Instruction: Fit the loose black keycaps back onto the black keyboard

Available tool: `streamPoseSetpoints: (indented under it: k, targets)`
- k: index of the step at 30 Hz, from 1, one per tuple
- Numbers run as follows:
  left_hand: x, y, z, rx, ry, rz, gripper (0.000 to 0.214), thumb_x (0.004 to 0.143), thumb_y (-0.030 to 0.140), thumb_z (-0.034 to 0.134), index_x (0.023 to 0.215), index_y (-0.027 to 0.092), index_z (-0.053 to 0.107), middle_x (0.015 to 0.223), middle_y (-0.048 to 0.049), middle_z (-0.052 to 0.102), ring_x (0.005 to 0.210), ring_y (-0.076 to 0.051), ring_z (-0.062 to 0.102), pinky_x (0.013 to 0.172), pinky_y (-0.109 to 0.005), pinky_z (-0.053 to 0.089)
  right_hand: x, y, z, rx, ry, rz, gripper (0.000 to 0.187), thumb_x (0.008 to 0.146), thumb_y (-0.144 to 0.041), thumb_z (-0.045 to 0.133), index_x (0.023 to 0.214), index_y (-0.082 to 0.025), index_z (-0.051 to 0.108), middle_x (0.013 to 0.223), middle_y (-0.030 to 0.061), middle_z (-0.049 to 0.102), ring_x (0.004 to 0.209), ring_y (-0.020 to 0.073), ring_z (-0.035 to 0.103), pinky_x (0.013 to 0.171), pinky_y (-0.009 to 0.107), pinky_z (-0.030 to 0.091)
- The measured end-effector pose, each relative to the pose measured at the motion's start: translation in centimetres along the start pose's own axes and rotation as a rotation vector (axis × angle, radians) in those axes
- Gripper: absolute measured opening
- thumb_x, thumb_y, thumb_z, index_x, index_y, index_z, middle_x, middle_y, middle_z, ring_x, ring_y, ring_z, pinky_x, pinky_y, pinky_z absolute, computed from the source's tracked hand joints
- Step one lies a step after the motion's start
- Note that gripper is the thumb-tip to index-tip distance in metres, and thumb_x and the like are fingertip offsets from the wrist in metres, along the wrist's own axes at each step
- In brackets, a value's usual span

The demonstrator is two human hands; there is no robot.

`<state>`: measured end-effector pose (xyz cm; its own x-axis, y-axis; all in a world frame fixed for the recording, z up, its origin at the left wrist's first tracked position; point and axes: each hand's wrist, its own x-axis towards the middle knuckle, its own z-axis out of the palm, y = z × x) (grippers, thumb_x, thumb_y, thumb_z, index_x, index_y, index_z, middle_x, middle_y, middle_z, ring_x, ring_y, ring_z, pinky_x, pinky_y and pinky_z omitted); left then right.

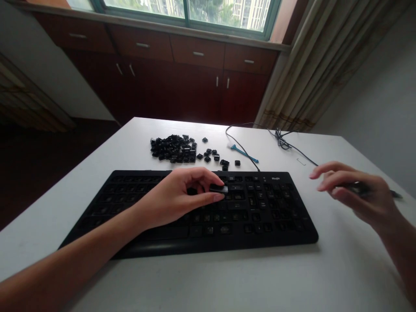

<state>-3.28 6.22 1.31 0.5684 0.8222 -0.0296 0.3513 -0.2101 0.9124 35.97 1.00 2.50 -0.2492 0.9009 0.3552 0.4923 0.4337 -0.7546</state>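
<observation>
Pinching a black keycap (pixel 218 188) between thumb and fingers of the left hand (pixel 182 195), low over a black computer keyboard (pixel 260 236), most key positions apparently bare of caps. Right hand (pixel 357 195) curled around a dark slim tool (pixel 359 187), held off past the keyboard's right end. Loose keycaps (pixel 173 148) heaped on the white table (pixel 97 160) beyond the keyboard, near a tangled black cable (pixel 282 141).

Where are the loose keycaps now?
In the head view, the loose black keycaps sit on the white table just beyond the keyboard's far edge, left of the blue tool.
</observation>
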Motion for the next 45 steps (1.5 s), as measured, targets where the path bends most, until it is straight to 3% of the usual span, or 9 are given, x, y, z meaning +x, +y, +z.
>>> streamPoseSetpoints:
  k: [2,4,7,10,17,21,35,40,45]
  targets:
    - [0.0,0.0,0.0,-0.003,-0.005,0.0,0.03,0.085,0.044,0.074,0.106,0.023,0.072,0.084,0.0002,0.065,0.074,-0.012,0.059,0.066,-0.021,0.049,0.5,-1.6,0.9,0.322,0.173,0.033,0.038,0.092,-0.043,0.06,0.058,-0.026,0.057,0.056,0.002,0.046,0.051,0.0162,0.047,0.045,0.034,0.036]
    - [-0.1,-0.1,0.0,0.001,-0.004,0.006,0.03,0.085,0.044,0.074,0.106,0.023,0.072,0.084,0.0006,0.065,0.074,-0.012,0.059,0.066,-0.021,0.049,1.3,-3.6,2.1,0.58,0.225,0.102,0.047,0.093,-0.04,0.057,0.051,-0.025,0.043,0.043,-0.0029,0.023,0.037,0.0117,0.027,0.038,0.034,0.026]
    - [0.0,-0.2,0.0,-0.002,0.008,0.012,0.029,0.085,0.043,0.075,0.106,0.023,0.072,0.083,0.0013,0.065,0.074,-0.011,0.058,0.066,-0.02,0.048,2.6,-6.4,3.6,0.554,0.189,0.165,0.048,0.091,-0.032,0.063,0.048,-0.023,0.043,0.041,-0.0028,0.029,0.036,0.0113,0.029,0.037,0.034,0.023]
    - [0.1,-0.2,0.0,-0.009,0.013,0.013,0.03,0.084,0.043,0.075,0.105,0.023,0.072,0.084,0.0013,0.066,0.074,-0.011,0.059,0.066,-0.02,0.048,3.4,-7.2,4.3,0.606,0.328,0.056,0.052,0.092,-0.03,0.063,0.046,-0.022,0.04,0.041,-0.0047,0.024,0.035,0.0095,0.022,0.037,0.033,0.018]
    - [-0.1,-0.3,0.0,-0.01,0.013,0.017,0.029,0.084,0.043,0.076,0.106,0.024,0.072,0.082,0.0021,0.065,0.073,-0.01,0.057,0.066,-0.019,0.047,3.6,-4.7,5.9,0.678,0.238,0.141,0.051,0.092,-0.029,0.064,0.046,-0.021,0.041,0.04,-0.0056,0.028,0.036,0.0091,0.026,0.04,0.031,0.02]
    - [-0.1,-0.3,0.0,-0.008,0.012,0.021,0.029,0.084,0.043,0.075,0.105,0.024,0.072,0.081,0.0025,0.065,0.072,-0.01,0.057,0.065,-0.019,0.047,3.9,-4.9,5.7,0.714,0.316,0.058,0.053,0.091,-0.026,0.063,0.044,-0.022,0.039,0.04,-0.006,0.024,0.034,0.0087,0.02,0.038,0.031,0.016]
    - [0.1,-0.4,0.1,-0.004,0.008,0.021,0.031,0.083,0.044,0.076,0.106,0.024,0.072,0.085,0.001,0.067,0.076,-0.011,0.059,0.068,-0.021,0.049,3.6,-4.9,6.1,0.604,0.222,0.172,0.051,0.094,-0.032,0.063,0.048,-0.021,0.044,0.042,-0.0053,0.032,0.037,0.0086,0.03,0.04,0.03,0.021]
    - [0.1,-0.5,0.1,-0.009,0.009,0.018,0.032,0.083,0.044,0.076,0.108,0.024,0.072,0.086,0.0003,0.068,0.077,-0.012,0.06,0.07,-0.022,0.049,4.5,-6.5,5.4,0.632,0.284,0.018,0.053,0.093,-0.029,0.064,0.047,-0.021,0.039,0.041,-0.0052,0.027,0.036,0.0077,0.024,0.04,0.031,0.018]
    - [-0.1,-0.3,0.1,-0.008,0.013,0.021,0.033,0.082,0.044,0.076,0.107,0.023,0.073,0.088,-0.0009,0.069,0.078,-0.013,0.06,0.07,-0.023,0.05,4.1,-3.9,7.0,0.652,0.261,0.224,0.053,0.092,-0.034,0.067,0.048,-0.021,0.039,0.042,-0.0058,0.03,0.037,0.0082,0.028,0.039,0.03,0.019]
